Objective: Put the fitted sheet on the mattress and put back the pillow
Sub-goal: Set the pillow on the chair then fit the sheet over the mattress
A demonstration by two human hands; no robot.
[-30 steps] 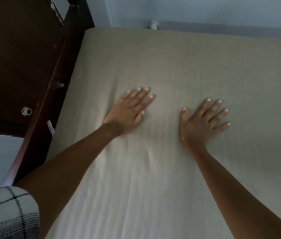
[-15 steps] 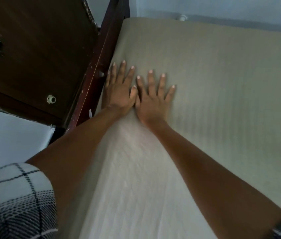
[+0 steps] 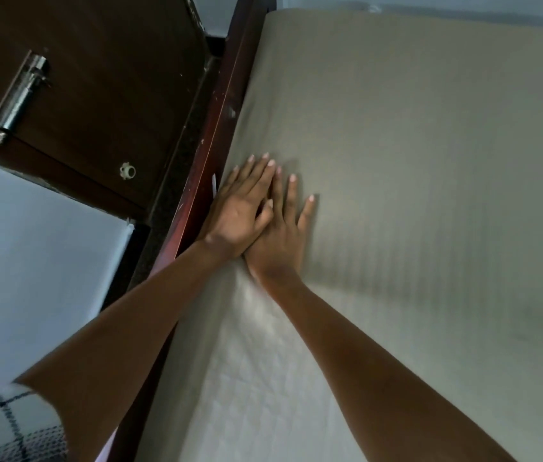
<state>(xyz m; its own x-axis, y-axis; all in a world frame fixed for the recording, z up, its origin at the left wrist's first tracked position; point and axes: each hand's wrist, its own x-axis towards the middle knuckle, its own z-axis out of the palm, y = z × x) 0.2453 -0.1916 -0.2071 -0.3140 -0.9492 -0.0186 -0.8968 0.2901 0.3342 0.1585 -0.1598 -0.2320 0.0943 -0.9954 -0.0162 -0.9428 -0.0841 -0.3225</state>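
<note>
Your left hand (image 3: 242,211) lies flat on the fitted sheet (image 3: 413,145), fingers straight, right against the dark wooden bed frame (image 3: 220,121). Your right hand (image 3: 281,241) presses flat on the side away from the frame, fingers slightly spread, its thumb edge under your left. The sheet lies smooth alongside the frame.

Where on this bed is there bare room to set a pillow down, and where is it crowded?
Bare sheet spreads from the right hand to the far wall. Crowded: the sheet's left edge, where the left hand overlaps the right beside the frame.
</note>
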